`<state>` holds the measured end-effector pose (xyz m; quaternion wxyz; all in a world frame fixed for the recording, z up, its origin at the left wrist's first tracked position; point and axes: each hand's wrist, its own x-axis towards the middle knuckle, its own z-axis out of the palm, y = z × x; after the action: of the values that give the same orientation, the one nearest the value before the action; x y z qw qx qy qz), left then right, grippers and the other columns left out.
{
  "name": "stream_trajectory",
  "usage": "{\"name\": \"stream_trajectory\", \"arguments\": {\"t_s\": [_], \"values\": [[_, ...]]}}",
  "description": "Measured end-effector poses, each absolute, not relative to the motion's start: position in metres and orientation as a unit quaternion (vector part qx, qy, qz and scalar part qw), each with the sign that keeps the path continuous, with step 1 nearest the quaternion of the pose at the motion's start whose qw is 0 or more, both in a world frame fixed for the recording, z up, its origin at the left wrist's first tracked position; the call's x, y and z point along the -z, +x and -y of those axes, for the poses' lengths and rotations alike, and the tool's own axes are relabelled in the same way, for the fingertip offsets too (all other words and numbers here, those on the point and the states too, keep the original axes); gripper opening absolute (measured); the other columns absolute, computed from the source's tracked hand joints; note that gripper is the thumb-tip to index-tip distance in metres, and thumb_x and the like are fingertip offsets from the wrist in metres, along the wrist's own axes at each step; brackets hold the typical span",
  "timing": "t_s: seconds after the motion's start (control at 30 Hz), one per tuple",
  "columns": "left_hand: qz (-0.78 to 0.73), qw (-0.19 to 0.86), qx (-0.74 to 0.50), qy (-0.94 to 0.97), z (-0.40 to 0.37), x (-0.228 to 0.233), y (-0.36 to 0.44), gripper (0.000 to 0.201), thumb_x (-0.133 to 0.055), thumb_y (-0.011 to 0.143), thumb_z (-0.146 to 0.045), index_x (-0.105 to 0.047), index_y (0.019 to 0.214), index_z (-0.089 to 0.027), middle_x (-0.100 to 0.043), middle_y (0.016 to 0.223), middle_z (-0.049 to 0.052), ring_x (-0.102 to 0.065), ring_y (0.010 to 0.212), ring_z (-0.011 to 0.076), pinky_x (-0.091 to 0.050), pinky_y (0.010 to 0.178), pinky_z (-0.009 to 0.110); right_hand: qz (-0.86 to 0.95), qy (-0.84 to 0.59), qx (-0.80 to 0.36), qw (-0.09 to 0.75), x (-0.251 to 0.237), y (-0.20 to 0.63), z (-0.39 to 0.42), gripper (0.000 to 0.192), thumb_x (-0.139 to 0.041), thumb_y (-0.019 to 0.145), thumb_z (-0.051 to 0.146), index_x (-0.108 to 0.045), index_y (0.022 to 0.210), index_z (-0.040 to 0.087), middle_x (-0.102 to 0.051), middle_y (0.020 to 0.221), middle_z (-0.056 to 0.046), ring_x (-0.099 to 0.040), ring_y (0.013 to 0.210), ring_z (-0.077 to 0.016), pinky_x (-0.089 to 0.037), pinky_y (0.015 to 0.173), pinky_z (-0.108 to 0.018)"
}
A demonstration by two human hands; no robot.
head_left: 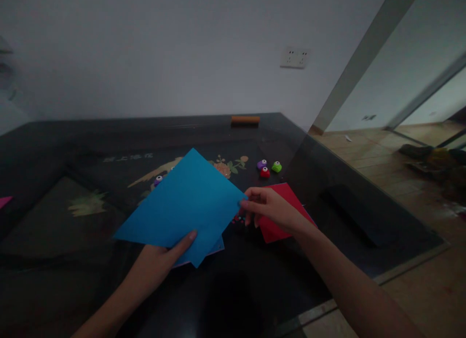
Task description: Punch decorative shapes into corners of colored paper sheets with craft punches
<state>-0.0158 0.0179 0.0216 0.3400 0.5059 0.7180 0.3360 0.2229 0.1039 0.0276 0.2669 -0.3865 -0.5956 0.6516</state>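
Blue paper [185, 197], seemingly not yet folded, is gripped by the left hand [165, 255] and, cornerwise, the right hand [268, 207].

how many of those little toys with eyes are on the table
4 show clearly: a purple toy, a red toy and a green toy beyond the right hand, and a second purple toy by the upper-left edge of the blue sheet. The sheet may hide more.

A brown cylinder [245, 120] lies toward the back of the table [284, 275], and the wall [163, 52] bears a socket plate [294, 57].
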Motion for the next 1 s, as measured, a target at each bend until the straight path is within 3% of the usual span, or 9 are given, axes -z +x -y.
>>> {"name": "stream_trajectory", "arguments": {"t_s": [0.27,0.63,1.0], "values": [[-0.715,0.374,-0.351,0.476,-0.0166,-0.0209,-0.017,0.055,-0.063,0.067,-0.051,-0.059,0.116,-0.025,-0.07,0.105,0.007,-0.048,0.122,0.0352,-0.028,0.108,0.053,0.564,-0.379,-0.671,0.297,-0.0258,0.2215,-0.1027,0.019,-0.069,0.074,0.03,-0.056,0.078,0.016,-0.065,0.07,0.0,-0.061,0.055,-0.0089,-0.044,0.042,-0.016],[-0.695,0.412,-0.374,0.455,-0.0194,-0.0194,-0.0163,0.052,-0.065,0.068,-0.045,-0.059,0.115,-0.025,-0.07,0.108,0.008,-0.058,0.11,0.0338,-0.039,0.102,0.051,0.527,-0.378,-0.681,0.34,-0.0239,0.2165,-0.0998,0.02,-0.072,0.071,0.028,-0.057,0.076,0.016,-0.063,0.064,0.002,-0.06,0.053,-0.0081,-0.041,0.041,-0.017],[-0.695,0.444,-0.374,0.424,-0.0213,-0.0134,-0.0186,0.046,-0.068,0.068,-0.041,-0.061,0.111,-0.026,-0.07,0.107,0.009,-0.053,0.117,0.0335,-0.038,0.102,0.053,0.479,-0.364,-0.711,0.363,-0.0178,0.213,-0.0967,0.021,-0.074,0.069,0.03,-0.058,0.074,0.017,-0.063,0.06,0.003,-0.059,0.049,-0.0075,-0.039,0.04,-0.015]]}}
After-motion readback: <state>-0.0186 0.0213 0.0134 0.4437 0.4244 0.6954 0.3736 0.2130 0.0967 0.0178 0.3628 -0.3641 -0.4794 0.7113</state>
